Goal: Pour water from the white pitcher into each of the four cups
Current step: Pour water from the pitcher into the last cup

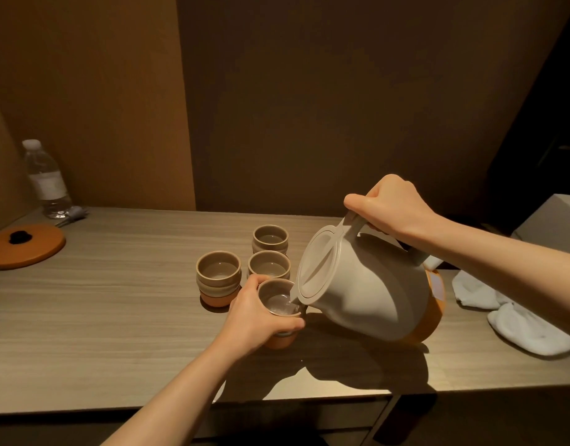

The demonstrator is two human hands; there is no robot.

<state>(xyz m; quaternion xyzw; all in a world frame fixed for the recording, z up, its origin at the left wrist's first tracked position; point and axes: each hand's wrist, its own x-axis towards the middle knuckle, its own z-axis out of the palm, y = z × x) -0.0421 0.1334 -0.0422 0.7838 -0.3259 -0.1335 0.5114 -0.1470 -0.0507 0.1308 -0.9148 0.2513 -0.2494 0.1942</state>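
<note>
Gripping the handle with fingers curled tight, the right hand [391, 209] tips the pitcher [357, 284] so its spout meets the near cup [278, 304] on the counter [116, 317]. Left hand [257, 320] fingers wrap that cup; three other cups [218, 278] stand just beyond, to the left.

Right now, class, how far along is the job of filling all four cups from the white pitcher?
Done: the far cup, the middle cup and the left cup seem to hold water already, though the dim light makes that uncertain. In hand: the right hand tilts the white pitcher over the near cup, steadied by the left hand. Left: finishing this pour.
</note>
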